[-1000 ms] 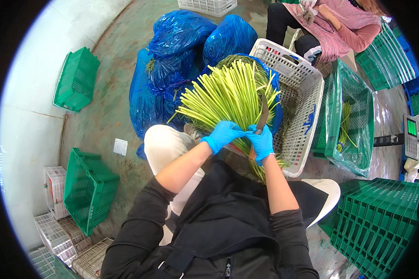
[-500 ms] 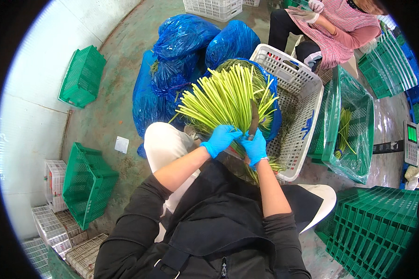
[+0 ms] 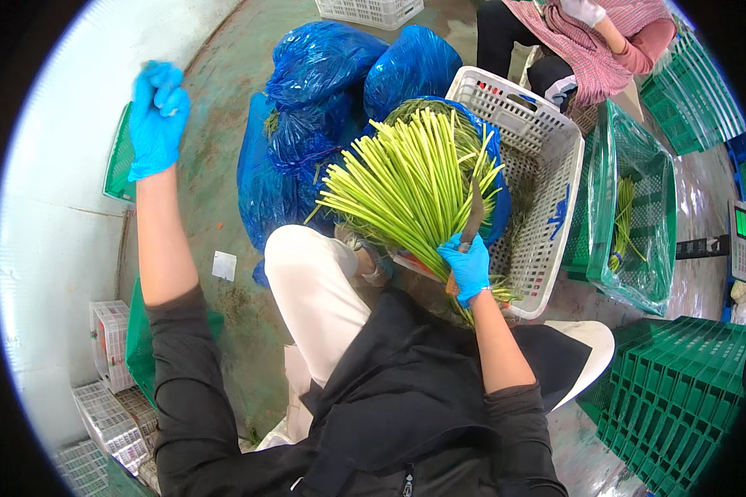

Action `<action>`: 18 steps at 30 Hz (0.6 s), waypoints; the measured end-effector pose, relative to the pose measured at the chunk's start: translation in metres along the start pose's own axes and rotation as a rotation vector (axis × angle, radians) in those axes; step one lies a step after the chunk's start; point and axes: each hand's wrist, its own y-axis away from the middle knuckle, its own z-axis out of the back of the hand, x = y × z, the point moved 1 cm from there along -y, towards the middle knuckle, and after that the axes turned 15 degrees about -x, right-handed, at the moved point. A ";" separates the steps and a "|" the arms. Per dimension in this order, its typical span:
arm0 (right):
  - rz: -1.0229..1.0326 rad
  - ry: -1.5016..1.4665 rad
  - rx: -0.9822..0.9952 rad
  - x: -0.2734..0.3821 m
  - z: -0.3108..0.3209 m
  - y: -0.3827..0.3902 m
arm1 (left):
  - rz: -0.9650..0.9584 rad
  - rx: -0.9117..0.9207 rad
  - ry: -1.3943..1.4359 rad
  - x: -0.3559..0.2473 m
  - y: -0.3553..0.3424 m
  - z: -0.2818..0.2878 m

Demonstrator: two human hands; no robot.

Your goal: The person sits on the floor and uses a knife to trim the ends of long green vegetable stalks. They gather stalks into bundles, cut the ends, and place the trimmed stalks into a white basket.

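Note:
My right hand (image 3: 467,267), in a blue glove, is closed on a knife (image 3: 474,215), whose dark blade points up against a large bundle of long green stalks (image 3: 394,186). The bundle's thinner ends hang below that hand. My left hand (image 3: 159,116), also gloved, is raised at the far left, away from the stalks, fingers loosely bent and apart, with nothing visible in them. The stalks lie over a blue bag (image 3: 497,215) in a white crate (image 3: 547,232), partly hiding both.
Blue bags (image 3: 315,66) are piled ahead. A lined green crate (image 3: 655,257) with stalks and a scale (image 3: 740,244) stand at right. A co-worker (image 3: 580,50) sits top right. Stacked green crates (image 3: 663,389) are lower right, more crates (image 3: 108,414) lower left, beside a wall (image 3: 50,215).
My left hand has left the bundle and swung up and to the left. My right hand remains on the knife at the bundle. The co-worker's hands have shifted.

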 end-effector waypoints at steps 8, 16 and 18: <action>0.206 0.324 -0.187 0.006 -0.024 0.011 | 0.068 0.654 -0.268 -0.063 0.082 -0.089; 0.388 0.716 -0.203 0.000 -0.026 -0.003 | -0.081 0.271 0.411 -0.242 0.088 -0.102; 0.384 0.675 -0.204 0.002 -0.025 -0.006 | -0.238 0.415 0.635 -0.274 0.100 -0.098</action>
